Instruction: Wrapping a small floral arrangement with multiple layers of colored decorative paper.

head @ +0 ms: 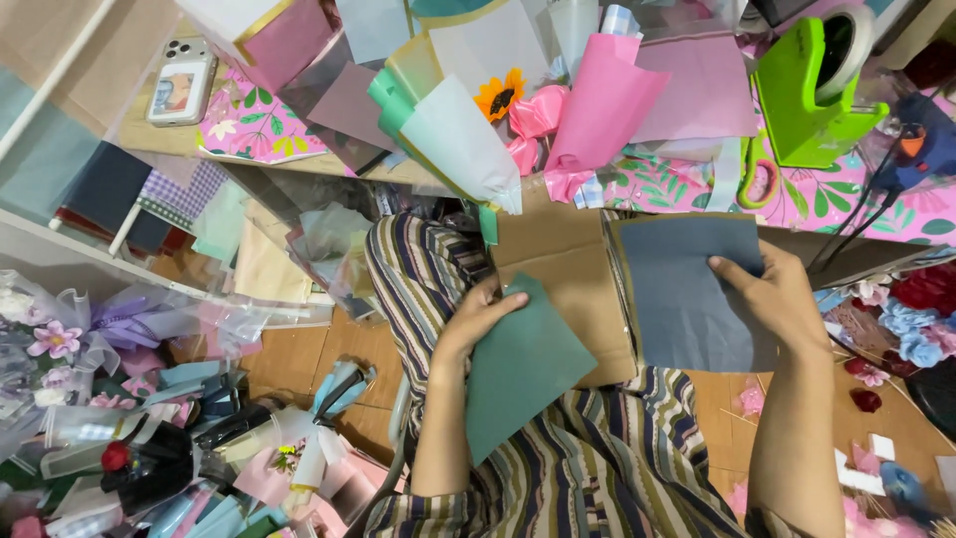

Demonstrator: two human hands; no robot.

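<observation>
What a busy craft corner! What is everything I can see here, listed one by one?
green paper sheet: one, dark green, over the lap, held by the left hand
grey paper sheet: one, slate grey, on the cardboard, under the right hand
cardboard piece: one, brown, across the lap
wrapped bouquets: several, pink, mint and grey paper, on the table
sunflower: one, orange, among the bouquets
tape dispenser: one, bright green, table's right side
scissors: one, green handles, beside the dispenser
phone: one, pale case, table's left end
artificial flowers: several, blue, pink and red, far right
left hand: one, gripping the green sheet
right hand: one, flat on the grey sheet
</observation>
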